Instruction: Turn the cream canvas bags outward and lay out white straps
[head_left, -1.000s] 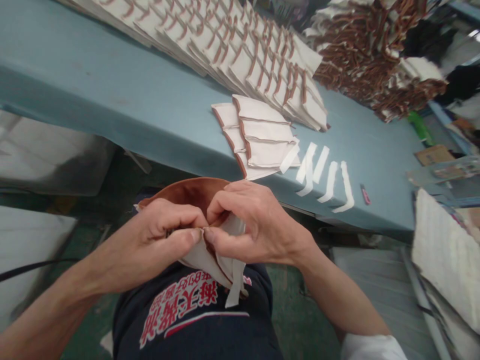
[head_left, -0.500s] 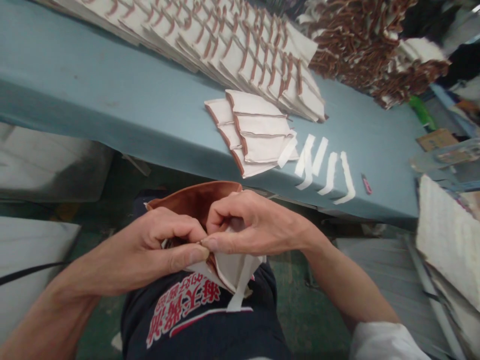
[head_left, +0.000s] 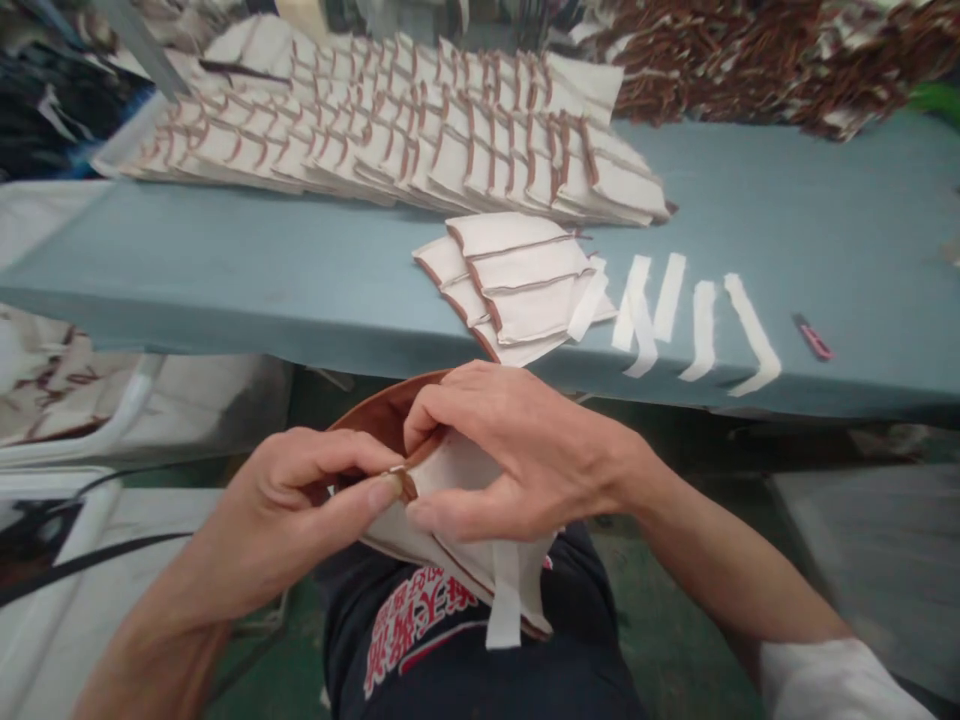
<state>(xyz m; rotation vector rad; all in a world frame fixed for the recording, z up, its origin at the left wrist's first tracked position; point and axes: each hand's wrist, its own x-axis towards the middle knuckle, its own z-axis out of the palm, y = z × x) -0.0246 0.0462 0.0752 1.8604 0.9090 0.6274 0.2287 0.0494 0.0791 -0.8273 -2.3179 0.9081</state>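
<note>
Low over my lap is a sewn fabric piece point(head_left: 466, 462), off-white on one face with a brown side point(head_left: 379, 412) curving up behind. My left hand point(head_left: 307, 500) pinches its seam between thumb and forefinger, where a bit of brown edge shows. Around the off-white face, my right hand point(head_left: 525, 450) has its thumb in front and its forefinger at the upper edge; the other fingertips are hidden. A white strip point(head_left: 505, 598) hangs from the piece's lower part. Past my hands, two similar sewn panels point(head_left: 517, 255) lie overlapped at the table's near edge.
Several loose white strips point(head_left: 703, 330) and a pink-handled small tool point(head_left: 814, 338) lie on the blue-covered table point(head_left: 322, 290). Long overlapping rows of off-white panels point(head_left: 420, 150) run along its back. A brown heap point(head_left: 757, 65) sits at the back right.
The view has turned and shifted, showing more of the table's left. My right thumb has parted from my left fingertips and slid down the off-white face, while my left pinch stays.
</note>
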